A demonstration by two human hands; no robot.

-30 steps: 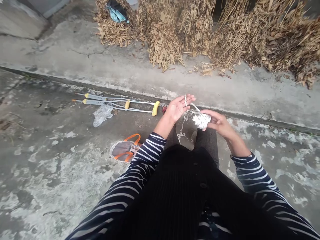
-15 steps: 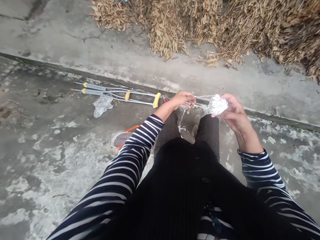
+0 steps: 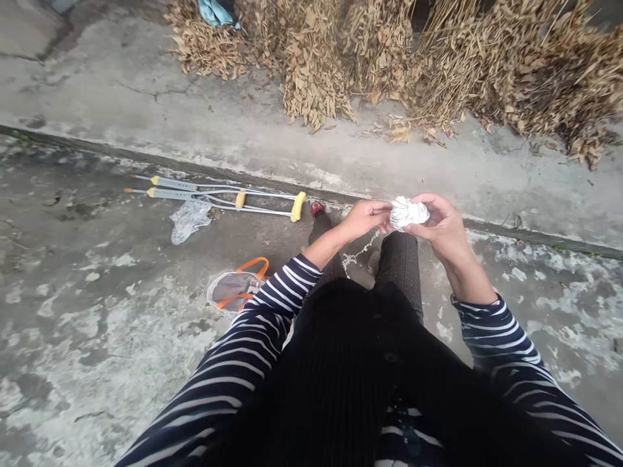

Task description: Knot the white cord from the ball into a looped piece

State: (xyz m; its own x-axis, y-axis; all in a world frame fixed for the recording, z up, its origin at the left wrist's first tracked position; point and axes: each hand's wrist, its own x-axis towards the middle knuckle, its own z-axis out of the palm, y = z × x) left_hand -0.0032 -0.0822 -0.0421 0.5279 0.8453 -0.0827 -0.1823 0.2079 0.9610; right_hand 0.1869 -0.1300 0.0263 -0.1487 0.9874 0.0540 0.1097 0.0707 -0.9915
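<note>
My right hand (image 3: 440, 227) is closed round a bundle of white string (image 3: 409, 214), wound into a thick ball with dark flecks or lines on it. My left hand (image 3: 367, 217) is closed right at the ball's left end, thumb and fingers pressed together on the string; its fingertips are partly hidden behind the ball. From below the hands a loose, tangled length of the string (image 3: 351, 259) hangs down in front of my legs.
A pair of crutches (image 3: 219, 194) with yellow pads lies on the concrete along a low step, a clear plastic bag (image 3: 189, 219) against them. A bag with orange handles (image 3: 233, 288) lies by my left forearm. Dry leafy stalks (image 3: 316, 78) and a blue cloth-like thing (image 3: 217, 13) lie on the raised ledge.
My hands have come together, closing the gap where strands stretched between them. The ball has moved left and turned in my right hand. The view has shifted slightly.
</note>
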